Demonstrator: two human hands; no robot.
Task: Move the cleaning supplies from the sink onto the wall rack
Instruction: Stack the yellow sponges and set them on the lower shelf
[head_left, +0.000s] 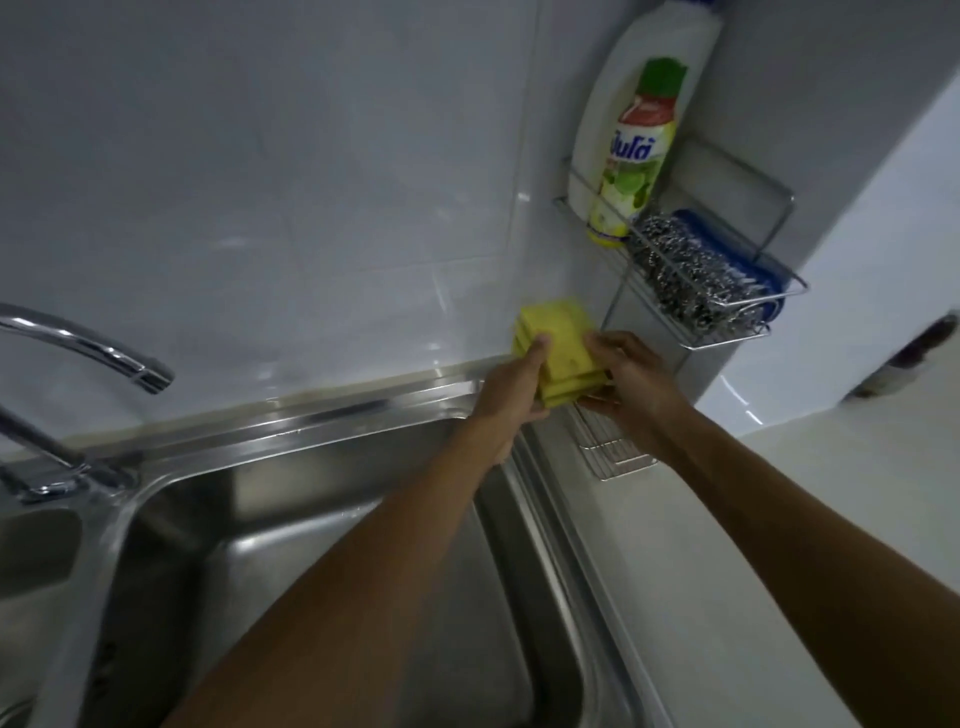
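Below rack's upper shelf (727, 312) with bottle (631, 150), steel scourer (685, 275): both hands' (511, 387) (631, 382) grip clasps yellow sponge stack (558, 358).

Both forearms bare, no sleeves, hands ungloved.

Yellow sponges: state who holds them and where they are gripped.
Both hands hold the stack of yellow sponges: left hand on its left side, right hand on its right side, above the lower rack shelf.

both hands (511, 387) (631, 384) outstretched, gripping
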